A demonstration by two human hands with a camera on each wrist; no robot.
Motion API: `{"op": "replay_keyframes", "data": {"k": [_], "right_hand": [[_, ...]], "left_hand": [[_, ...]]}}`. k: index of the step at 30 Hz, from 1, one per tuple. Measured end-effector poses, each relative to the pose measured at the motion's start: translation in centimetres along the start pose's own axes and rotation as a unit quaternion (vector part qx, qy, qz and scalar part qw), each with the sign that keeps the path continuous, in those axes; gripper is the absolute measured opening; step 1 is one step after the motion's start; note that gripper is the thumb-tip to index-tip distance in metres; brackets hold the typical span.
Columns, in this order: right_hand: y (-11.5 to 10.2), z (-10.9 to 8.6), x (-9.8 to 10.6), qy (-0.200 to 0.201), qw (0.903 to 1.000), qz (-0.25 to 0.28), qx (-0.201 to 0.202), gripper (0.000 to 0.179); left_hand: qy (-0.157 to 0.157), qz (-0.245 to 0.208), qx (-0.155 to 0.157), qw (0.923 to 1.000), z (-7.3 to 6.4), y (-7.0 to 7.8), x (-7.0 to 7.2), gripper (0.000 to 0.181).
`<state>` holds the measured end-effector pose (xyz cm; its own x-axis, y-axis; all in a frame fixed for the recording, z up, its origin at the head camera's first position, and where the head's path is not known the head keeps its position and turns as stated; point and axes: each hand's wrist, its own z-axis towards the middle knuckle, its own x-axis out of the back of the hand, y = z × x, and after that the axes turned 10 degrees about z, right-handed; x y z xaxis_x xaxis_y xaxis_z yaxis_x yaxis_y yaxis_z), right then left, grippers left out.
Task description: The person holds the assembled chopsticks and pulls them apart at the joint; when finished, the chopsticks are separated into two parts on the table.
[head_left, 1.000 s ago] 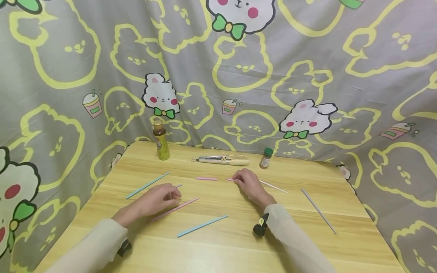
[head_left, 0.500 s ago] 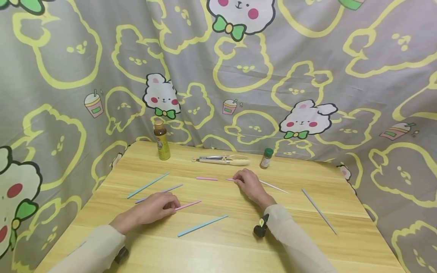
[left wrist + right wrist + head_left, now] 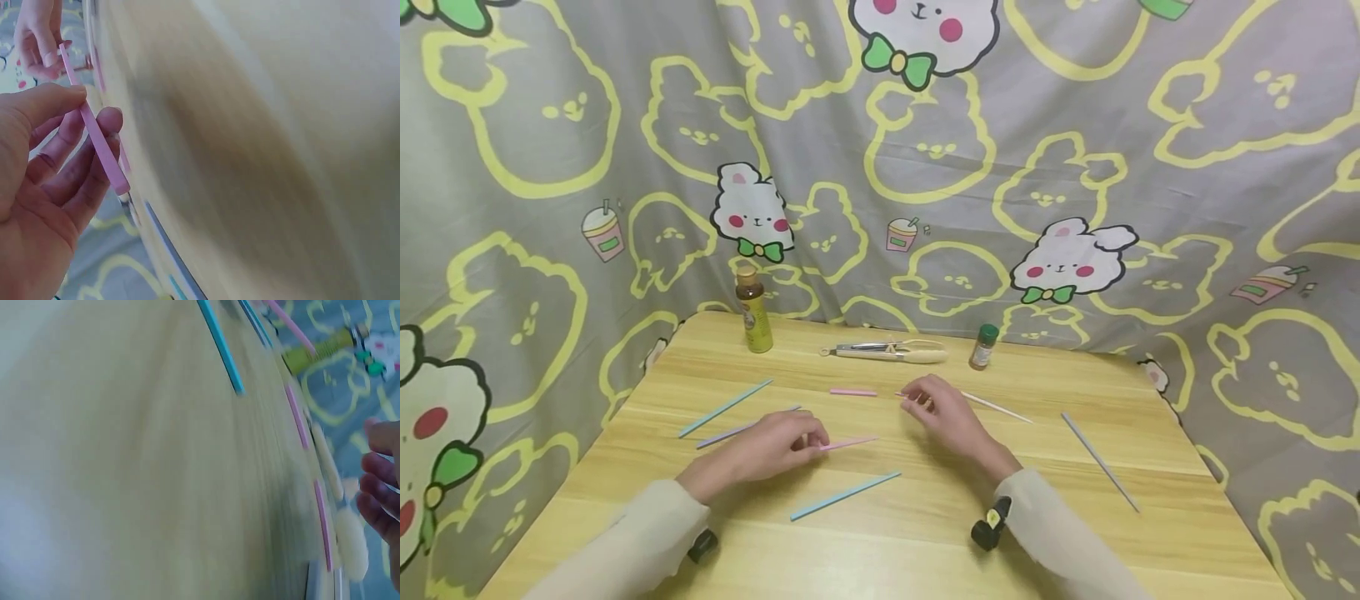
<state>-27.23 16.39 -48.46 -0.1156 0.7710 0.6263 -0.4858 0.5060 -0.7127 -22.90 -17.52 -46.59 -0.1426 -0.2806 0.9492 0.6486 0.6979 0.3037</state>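
Observation:
My left hand (image 3: pixel 775 450) pinches a pink chopstick (image 3: pixel 103 147) between thumb and fingers. In the left wrist view its square thick end points toward the table and its thin end toward the other hand. My right hand (image 3: pixel 947 417) hovers with loosely bent fingers and holds nothing. Beyond it, a short pink stick (image 3: pixel 322 525) lies on the table, mostly covered by the hand in the head view. Another short pink stick (image 3: pixel 853 392) lies to its left, and a white stick (image 3: pixel 997 407) to its right. A light blue chopstick (image 3: pixel 846 497) lies nearer the front.
Purple (image 3: pixel 722 437) and teal (image 3: pixel 725 408) chopsticks lie at the left, and another purple chopstick (image 3: pixel 1101 461) at the right. Along the back stand an oil-coloured bottle (image 3: pixel 755 312) and a green-capped jar (image 3: pixel 983 347), with tongs (image 3: pixel 880 352) lying between them. A patterned curtain (image 3: pixel 835 125) hangs behind.
My left hand has taken hold of the pink chopstick and carried it to the right. My right hand has let go of the short pink stick and drawn slightly back.

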Motion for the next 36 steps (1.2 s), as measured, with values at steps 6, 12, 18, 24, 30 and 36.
{"op": "replay_keyframes", "data": {"k": [6, 12, 18, 24, 30, 36], "right_hand": [[-2.4, -1.7, -0.8, -0.034, 0.9975, 0.059, 0.02, 0.028], [-2.9, -3.3, -1.2, -0.073, 0.994, 0.082, -0.005, 0.035], [-2.8, -4.4, -1.3, -0.086, 0.9931, 0.078, -0.02, 0.029], [-2.1, -5.2, -1.2, -0.071, 0.994, 0.081, -0.018, 0.023], [-1.7, -5.9, -0.9, -0.053, 0.9947, 0.083, -0.029, 0.009], [-1.8, -6.3, -0.7, -0.059, 0.9941, 0.084, -0.034, 0.008]], "left_hand": [[0.003, 0.0, -0.025, 0.9997, 2.1, 2.2, -0.1, 0.013], [0.027, -0.009, -0.044, 0.9986, 3.6, 3.7, -0.3, 0.016], [0.048, -0.025, -0.052, 0.9972, 4.5, 4.3, -0.8, 0.014], [0.049, -0.046, -0.042, 0.9968, 4.7, 4.5, -1.6, 0.014], [0.047, -0.049, -0.004, 0.9977, 4.5, 4.9, -2.7, 0.015], [0.065, -0.054, 0.003, 0.9964, 4.3, 5.5, -3.3, 0.014]]}}
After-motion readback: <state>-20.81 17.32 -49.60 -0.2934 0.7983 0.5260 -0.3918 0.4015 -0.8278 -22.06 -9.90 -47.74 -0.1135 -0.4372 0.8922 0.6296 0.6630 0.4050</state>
